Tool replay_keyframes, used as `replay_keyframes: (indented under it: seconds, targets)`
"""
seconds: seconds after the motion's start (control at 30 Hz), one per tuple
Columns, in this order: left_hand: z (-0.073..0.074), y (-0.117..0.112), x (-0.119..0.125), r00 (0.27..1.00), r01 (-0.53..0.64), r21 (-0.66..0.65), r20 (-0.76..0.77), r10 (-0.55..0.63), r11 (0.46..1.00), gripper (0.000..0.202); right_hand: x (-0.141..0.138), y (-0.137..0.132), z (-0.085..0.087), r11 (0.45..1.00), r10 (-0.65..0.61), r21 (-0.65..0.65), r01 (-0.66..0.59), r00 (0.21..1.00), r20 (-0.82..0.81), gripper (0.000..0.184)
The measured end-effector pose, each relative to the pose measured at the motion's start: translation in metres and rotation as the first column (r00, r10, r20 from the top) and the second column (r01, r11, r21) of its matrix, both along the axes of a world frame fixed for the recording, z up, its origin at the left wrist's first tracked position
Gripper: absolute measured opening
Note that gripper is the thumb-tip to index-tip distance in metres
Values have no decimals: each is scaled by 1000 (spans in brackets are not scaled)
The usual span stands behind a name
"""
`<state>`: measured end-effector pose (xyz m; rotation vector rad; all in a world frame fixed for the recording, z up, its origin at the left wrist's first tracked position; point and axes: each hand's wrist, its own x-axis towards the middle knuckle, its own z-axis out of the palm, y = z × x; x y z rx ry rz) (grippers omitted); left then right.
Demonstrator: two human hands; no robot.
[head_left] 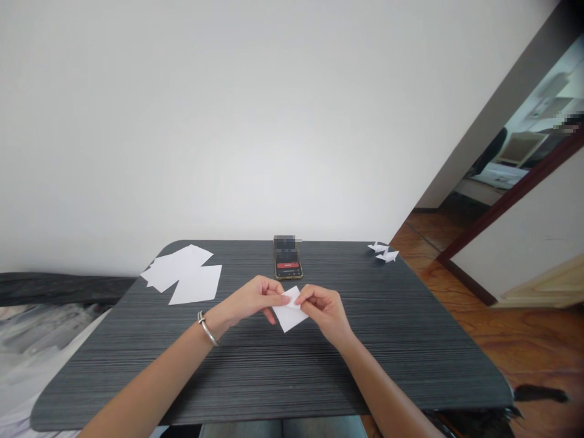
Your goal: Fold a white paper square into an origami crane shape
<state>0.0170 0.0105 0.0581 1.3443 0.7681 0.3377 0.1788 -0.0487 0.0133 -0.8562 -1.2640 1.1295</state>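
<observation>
A small folded piece of white paper [287, 319] is held between both hands over the middle of the dark table. My left hand [256, 299] pinches its upper left edge, thumb on top and a finger reaching underneath. On the paper's right side my right hand [325, 309] closes thumb and fingers on a raised flap near the centre. The paper sits tilted like a diamond, one corner pointing toward me. A silver bracelet [208, 328] circles my left wrist. Fingers partly cover the folds, so the exact creases are hidden.
Several loose white sheets [196, 283] overlap at the table's left. A phone [288, 258] lies behind my hands. Two folded paper figures [387, 256] stand at the far right corner. The dark table [410, 353] meets a white wall; a doorway opens on the right.
</observation>
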Motion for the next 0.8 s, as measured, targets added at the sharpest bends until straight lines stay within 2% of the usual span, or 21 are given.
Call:
replay_keyframes:
  seconds: [0.1, 0.23, 0.4, 0.5, 0.67, 0.8]
  targets:
    - [-6, 2, 1, 999, -23, 48, 25, 22, 999, 29, -1, 1, -1, 999, -11, -36, 11, 1000, -5, 4]
    - [-18, 2, 0, 996, -68, 97, 56, 63, 993, 29, -2, 3, -3, 995, -70, -77, 68, 997, -24, 14]
    - [-25, -1, -2, 991, -131, 166, 64, 121, 977, 29, 0, 2, -2, 983, -159, -83, 164, 985, 66, 14]
    - [-28, -2, -2, 987, -156, 235, 59, 146, 959, 29, 1, 2, 0, 977, -202, -52, 208, 973, 113, 20]
    - [-33, -6, -1, 989, -149, 359, 35, 147, 921, 29, -1, 3, -4, 983, -157, -70, 170, 973, 167, 20]
    - [-33, -7, 0, 987, -156, 351, 30, 156, 923, 29, -3, 5, -7, 978, -141, -132, 161, 979, 146, 21]
